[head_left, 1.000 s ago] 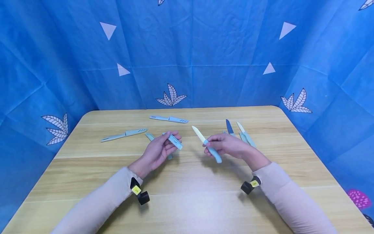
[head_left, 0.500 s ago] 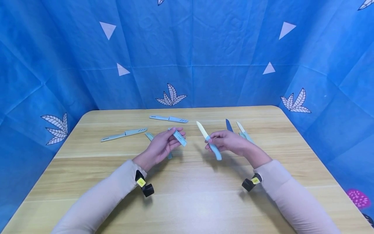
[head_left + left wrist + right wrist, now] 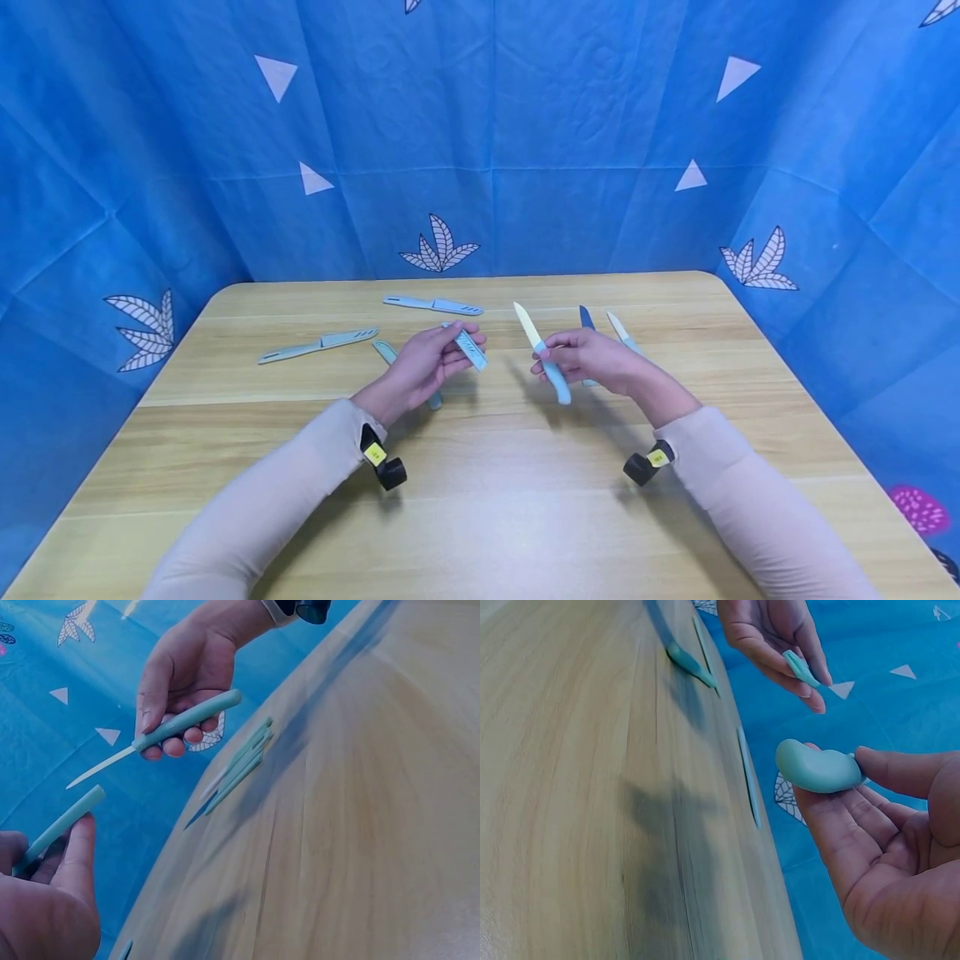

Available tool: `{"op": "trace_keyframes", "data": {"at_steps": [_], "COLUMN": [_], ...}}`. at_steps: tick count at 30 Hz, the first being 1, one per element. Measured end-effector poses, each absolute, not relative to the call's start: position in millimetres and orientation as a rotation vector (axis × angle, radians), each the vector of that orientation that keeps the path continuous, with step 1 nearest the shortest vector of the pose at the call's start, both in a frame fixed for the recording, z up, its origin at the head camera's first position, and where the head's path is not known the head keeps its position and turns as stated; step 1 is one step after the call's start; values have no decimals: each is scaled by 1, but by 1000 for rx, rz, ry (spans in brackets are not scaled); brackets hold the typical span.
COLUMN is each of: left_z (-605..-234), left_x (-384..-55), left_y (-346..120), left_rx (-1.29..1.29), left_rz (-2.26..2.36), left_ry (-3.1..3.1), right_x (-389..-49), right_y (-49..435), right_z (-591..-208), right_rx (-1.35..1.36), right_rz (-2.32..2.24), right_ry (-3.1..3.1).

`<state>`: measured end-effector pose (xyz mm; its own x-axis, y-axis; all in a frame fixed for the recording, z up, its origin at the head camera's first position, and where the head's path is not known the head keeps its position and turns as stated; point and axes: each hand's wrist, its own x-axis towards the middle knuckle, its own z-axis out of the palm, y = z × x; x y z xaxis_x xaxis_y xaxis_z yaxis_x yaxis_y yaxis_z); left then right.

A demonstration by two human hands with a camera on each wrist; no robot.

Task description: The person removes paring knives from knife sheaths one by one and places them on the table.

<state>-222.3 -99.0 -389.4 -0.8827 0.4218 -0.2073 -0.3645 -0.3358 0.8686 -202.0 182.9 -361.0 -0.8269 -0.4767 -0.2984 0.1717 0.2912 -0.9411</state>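
My right hand (image 3: 592,358) pinches a small knife (image 3: 553,375) near the top of its light blue handle, the pale blade pointing up and away. Between the thumb and fingers of my left hand (image 3: 420,367) is a light blue blade sheath (image 3: 471,349) with slots along it. Both are held above the table, and a gap separates blade and sheath. In the left wrist view the blade tip is close to the end of the sheath (image 3: 64,825). Under the left hand lies another light blue piece (image 3: 384,351), partly hidden.
Two sheathed knives lie at the back left, one knife (image 3: 318,345) beside the left hand and another knife (image 3: 435,306) farther back. Behind my right hand rest a dark-bladed knife (image 3: 587,317) and a pale-bladed knife (image 3: 621,329). A blue curtain (image 3: 495,142) surrounds the wooden table (image 3: 510,517).
My left hand has moved right and slightly away with the sheath. My right hand has shifted slightly right and away with the knife. Both grips look the same.
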Motion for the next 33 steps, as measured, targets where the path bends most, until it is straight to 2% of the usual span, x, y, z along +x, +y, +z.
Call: {"op": "trace_keyframes", "data": {"at_steps": [33], "left_z": [-386], "left_x": [-252], "left_y": [-67], "left_rx": [135], "left_rz": [2098], "left_ry": [1532], "right_x": [-220], "right_y": [197], "right_z": [-366], "right_rx": [-168], "right_rz": [-1613], "right_ry": [2073]}}
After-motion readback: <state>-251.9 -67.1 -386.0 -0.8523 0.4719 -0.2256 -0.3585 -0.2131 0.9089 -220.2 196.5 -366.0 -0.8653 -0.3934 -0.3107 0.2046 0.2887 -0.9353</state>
